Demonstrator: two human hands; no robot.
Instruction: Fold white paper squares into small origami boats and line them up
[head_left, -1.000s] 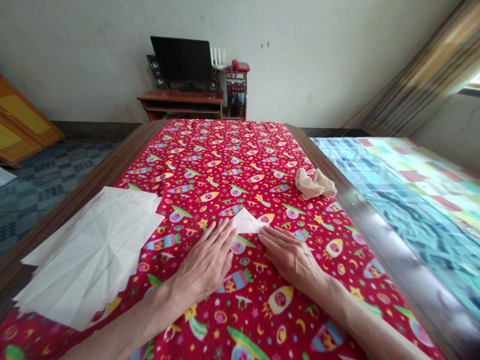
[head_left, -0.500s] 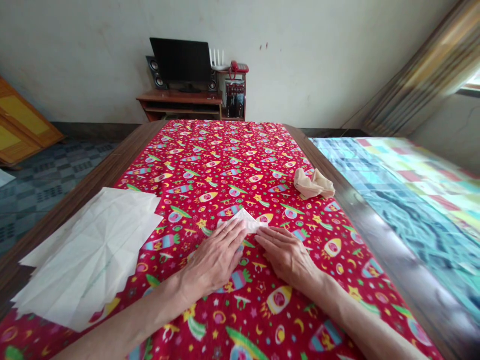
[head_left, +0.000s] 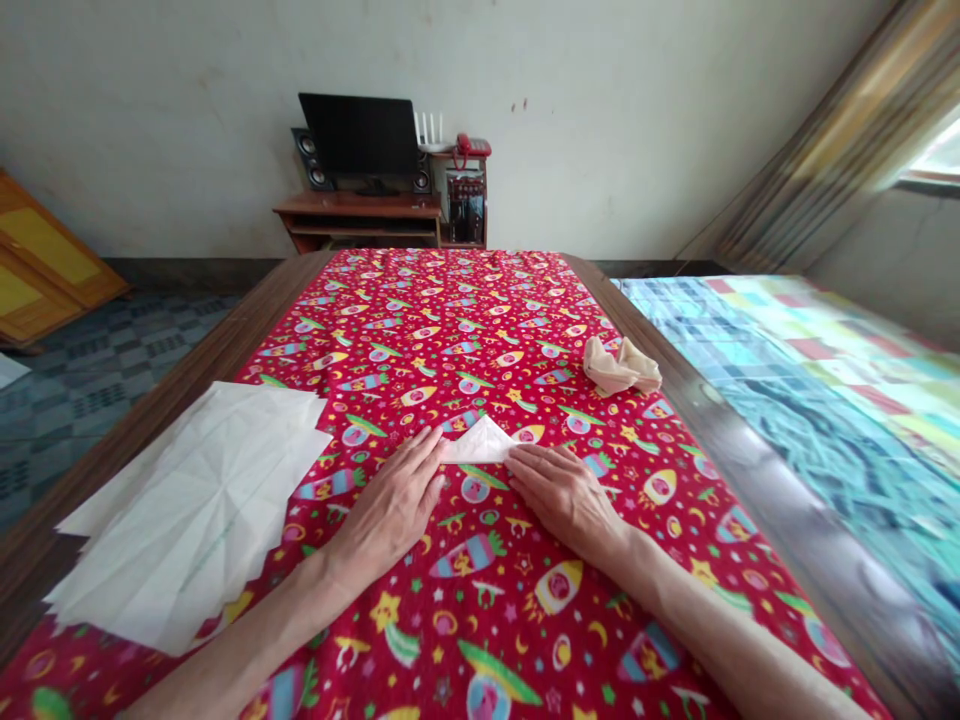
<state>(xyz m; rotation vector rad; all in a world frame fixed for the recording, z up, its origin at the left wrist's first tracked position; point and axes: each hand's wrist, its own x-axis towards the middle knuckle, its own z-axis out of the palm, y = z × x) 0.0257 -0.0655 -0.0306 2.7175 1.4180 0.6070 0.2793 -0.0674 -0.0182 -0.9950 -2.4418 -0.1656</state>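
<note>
A small piece of folded white paper (head_left: 480, 442) with a pointed top lies on the red patterned cloth (head_left: 469, 350). My left hand (head_left: 397, 487) lies flat with its fingertips at the paper's left end. At the right end, the fingers of my right hand (head_left: 562, 487) rest flat, stretched out and covering the tip. Neither hand is closed around anything. To the left of my left hand is a stack of creased white paper sheets (head_left: 202, 510). A folded cream-coloured piece (head_left: 621, 366), of paper or cloth, stands further off to the right.
The cloth covers a dark wooden table (head_left: 705, 415). A bed with a checkered cover (head_left: 825, 380) is along its right side. Beyond the far end stand a desk (head_left: 360, 205) with a monitor (head_left: 358, 133) and a red telephone (head_left: 472, 147). A yellow cabinet (head_left: 52, 255) stands left.
My left hand has slid left, from on top of the folded paper to its left end, uncovering the middle. My right hand has stayed at the right end. The view has shifted slightly.
</note>
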